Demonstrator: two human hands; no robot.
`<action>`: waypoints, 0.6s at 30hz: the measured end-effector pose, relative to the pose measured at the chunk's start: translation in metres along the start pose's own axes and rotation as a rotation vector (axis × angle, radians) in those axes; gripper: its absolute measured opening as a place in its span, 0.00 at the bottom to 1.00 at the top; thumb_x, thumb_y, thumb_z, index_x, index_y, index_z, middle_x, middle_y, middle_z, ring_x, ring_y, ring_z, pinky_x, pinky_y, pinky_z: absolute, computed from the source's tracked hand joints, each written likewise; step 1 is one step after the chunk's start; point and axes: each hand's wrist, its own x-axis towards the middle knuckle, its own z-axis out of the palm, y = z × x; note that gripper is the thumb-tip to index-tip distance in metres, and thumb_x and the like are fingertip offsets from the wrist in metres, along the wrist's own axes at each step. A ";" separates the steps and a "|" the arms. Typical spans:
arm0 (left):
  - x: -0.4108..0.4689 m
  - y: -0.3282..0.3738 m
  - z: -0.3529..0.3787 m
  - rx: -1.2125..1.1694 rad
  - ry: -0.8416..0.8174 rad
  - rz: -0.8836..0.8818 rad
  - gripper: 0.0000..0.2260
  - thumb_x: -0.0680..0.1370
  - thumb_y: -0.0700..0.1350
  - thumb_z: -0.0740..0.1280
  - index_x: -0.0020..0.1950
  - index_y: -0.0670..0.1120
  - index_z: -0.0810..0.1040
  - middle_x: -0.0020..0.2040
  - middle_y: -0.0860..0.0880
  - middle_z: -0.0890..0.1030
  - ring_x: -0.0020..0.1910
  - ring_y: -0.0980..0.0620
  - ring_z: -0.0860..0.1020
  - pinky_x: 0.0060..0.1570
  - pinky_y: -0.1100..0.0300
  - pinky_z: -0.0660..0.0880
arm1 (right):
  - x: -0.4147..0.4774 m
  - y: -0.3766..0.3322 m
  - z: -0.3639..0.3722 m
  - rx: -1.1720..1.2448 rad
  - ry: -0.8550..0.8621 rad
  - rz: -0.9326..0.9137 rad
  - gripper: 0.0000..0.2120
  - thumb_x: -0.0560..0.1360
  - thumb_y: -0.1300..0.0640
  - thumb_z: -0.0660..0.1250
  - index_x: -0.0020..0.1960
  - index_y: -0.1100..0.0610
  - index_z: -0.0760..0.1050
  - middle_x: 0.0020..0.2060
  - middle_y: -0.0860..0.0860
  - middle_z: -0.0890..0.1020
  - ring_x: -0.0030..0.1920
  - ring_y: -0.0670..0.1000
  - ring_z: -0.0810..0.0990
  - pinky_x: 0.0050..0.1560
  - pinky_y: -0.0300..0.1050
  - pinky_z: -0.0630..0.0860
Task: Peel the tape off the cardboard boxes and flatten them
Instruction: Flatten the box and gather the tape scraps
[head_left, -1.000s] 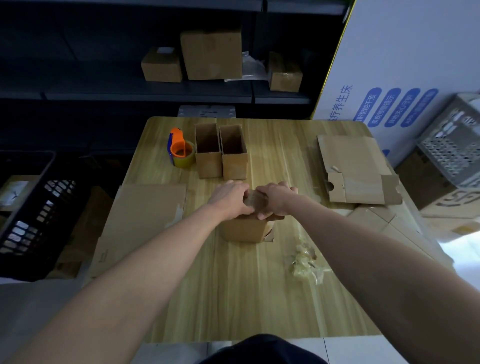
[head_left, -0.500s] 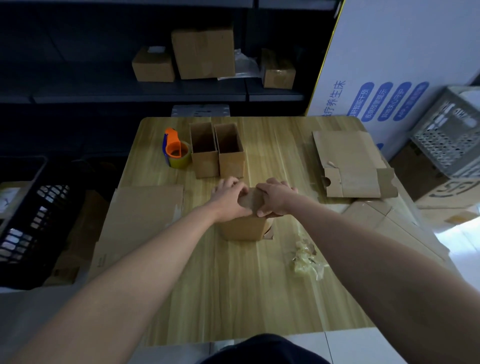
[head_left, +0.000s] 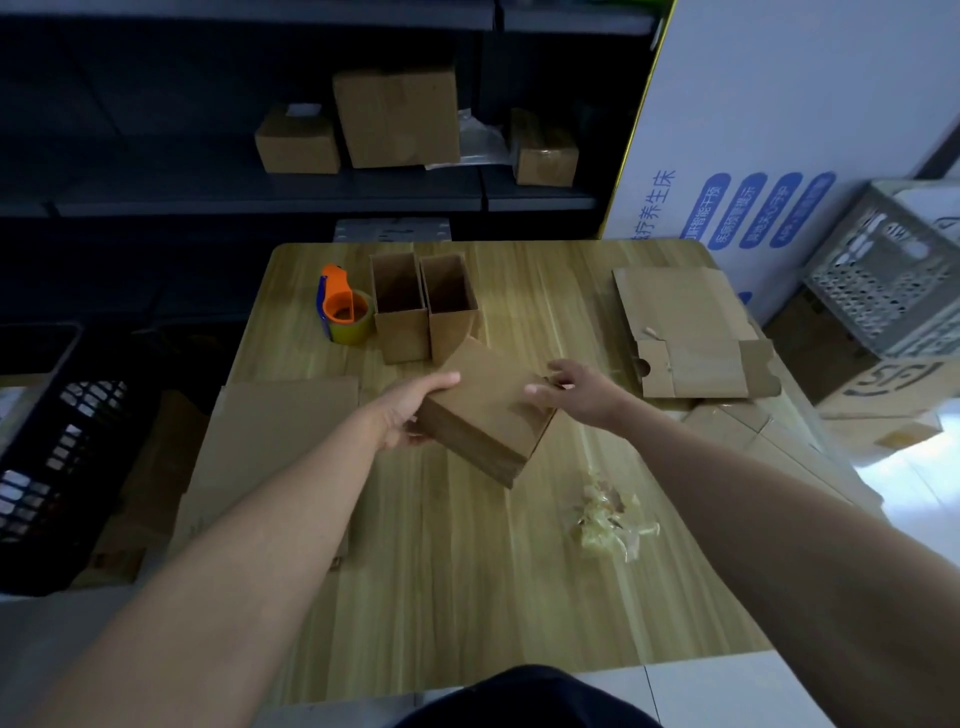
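The cardboard box (head_left: 483, 415) is held tilted above the middle of the table (head_left: 467, 597), just in front of the two open boxes (head_left: 423, 312). The left hand (head_left: 410, 410) grips its left side, fingers over the top and thumb below, while the right hand (head_left: 576, 392) has bent fingers at the far right corner; I cannot tell if they pinch it or only touch. The hold seems mostly one-sided, so a pull at a flap or tape can make the box slip, swing down and knock the open boxes or the tape dispenser (head_left: 343, 312) behind it
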 end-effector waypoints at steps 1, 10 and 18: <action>0.000 0.000 0.000 -0.038 0.000 -0.054 0.21 0.67 0.59 0.73 0.53 0.49 0.75 0.53 0.43 0.77 0.50 0.45 0.76 0.42 0.55 0.77 | 0.000 0.000 -0.001 -0.013 -0.025 0.003 0.37 0.71 0.40 0.69 0.73 0.58 0.63 0.67 0.54 0.71 0.65 0.55 0.71 0.64 0.50 0.69; 0.007 -0.015 0.015 -0.240 0.044 -0.264 0.21 0.77 0.55 0.66 0.61 0.44 0.65 0.60 0.35 0.69 0.55 0.28 0.75 0.37 0.45 0.81 | 0.005 -0.015 -0.010 -0.039 0.039 0.010 0.21 0.72 0.63 0.71 0.64 0.56 0.74 0.56 0.54 0.78 0.50 0.50 0.77 0.51 0.43 0.73; -0.018 0.008 0.035 0.097 0.090 -0.098 0.12 0.76 0.52 0.69 0.45 0.44 0.74 0.46 0.42 0.77 0.45 0.46 0.80 0.34 0.56 0.81 | 0.017 -0.033 -0.002 -0.236 0.153 0.022 0.09 0.70 0.62 0.73 0.50 0.58 0.81 0.50 0.53 0.80 0.48 0.51 0.79 0.54 0.45 0.78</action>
